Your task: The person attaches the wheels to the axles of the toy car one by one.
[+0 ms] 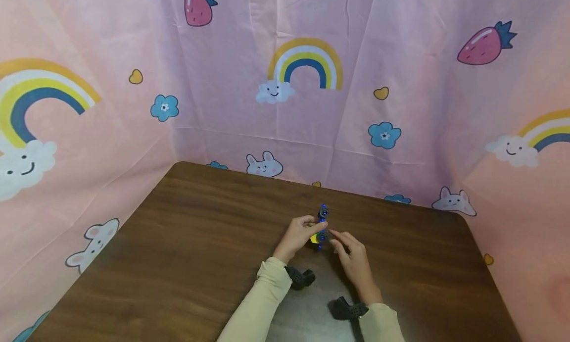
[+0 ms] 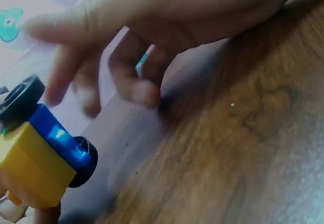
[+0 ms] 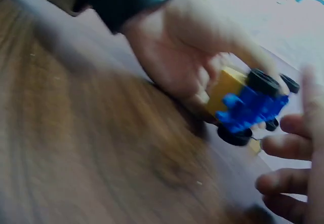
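Observation:
My left hand [image 1: 297, 237] grips a toy car [image 3: 253, 105] built of blue and yellow parts with black wheels, tilted and held above the table. In the right wrist view its thumb and fingers wrap the car's sides. The yellow body and two of the wheels fill the lower left of the left wrist view, where only bits of the left fingers show beneath. Just to the right of the car is my right hand [image 1: 356, 264], fingers loosely bent and apart. Both wrist views show a gap between those fingers and the car.
A brown wood-grain table [image 1: 178, 263] lies under both hands. Black wrist mounts [image 1: 301, 277] jut from the forearms just above the tabletop. Pink patterned cloth [image 1: 222, 74] hangs behind the table and along its sides.

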`<state>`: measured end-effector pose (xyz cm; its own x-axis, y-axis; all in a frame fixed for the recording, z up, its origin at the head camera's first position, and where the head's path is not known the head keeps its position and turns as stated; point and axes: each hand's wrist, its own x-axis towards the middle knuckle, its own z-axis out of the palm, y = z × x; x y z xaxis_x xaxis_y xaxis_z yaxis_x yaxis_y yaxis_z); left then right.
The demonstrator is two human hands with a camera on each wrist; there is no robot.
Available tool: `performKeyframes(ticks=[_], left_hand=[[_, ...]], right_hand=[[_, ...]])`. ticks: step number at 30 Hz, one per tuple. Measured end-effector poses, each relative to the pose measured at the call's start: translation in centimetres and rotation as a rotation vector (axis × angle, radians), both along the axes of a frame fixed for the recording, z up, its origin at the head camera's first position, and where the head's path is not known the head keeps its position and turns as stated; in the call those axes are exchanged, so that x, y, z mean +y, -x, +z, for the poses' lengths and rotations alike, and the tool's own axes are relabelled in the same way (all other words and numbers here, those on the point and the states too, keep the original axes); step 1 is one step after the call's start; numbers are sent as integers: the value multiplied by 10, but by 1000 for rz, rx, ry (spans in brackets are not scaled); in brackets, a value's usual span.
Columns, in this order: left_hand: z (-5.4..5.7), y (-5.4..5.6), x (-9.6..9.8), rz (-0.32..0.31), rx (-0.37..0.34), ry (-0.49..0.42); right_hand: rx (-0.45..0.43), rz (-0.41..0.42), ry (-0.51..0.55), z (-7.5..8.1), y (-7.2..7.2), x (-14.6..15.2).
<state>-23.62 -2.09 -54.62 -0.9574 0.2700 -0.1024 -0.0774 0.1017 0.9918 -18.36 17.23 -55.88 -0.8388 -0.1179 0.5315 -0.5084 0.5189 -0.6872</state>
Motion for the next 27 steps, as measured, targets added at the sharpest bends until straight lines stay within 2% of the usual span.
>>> performKeyframes(ticks=[5, 8, 10, 15, 19, 22, 27], left_hand=[[2, 2, 1, -17, 15, -6], [7, 5, 2, -6, 67, 19], [14, 6, 2, 5, 124, 69], [39, 7, 6, 25, 283, 337], [54, 5, 9, -31, 398, 566], [57, 2, 12, -69, 497, 718], [50, -6, 16, -90, 618, 967]], right_hand=[[-23, -88, 58, 4, 4, 8], [-41, -103, 63, 6, 6, 11], [-45, -107, 66, 8, 8, 12], [-18, -146, 102, 12, 13, 15], [-10, -194, 162, 14, 14, 17], [-9, -199, 191, 14, 11, 17], [-14, -170, 188, 12, 7, 14]])
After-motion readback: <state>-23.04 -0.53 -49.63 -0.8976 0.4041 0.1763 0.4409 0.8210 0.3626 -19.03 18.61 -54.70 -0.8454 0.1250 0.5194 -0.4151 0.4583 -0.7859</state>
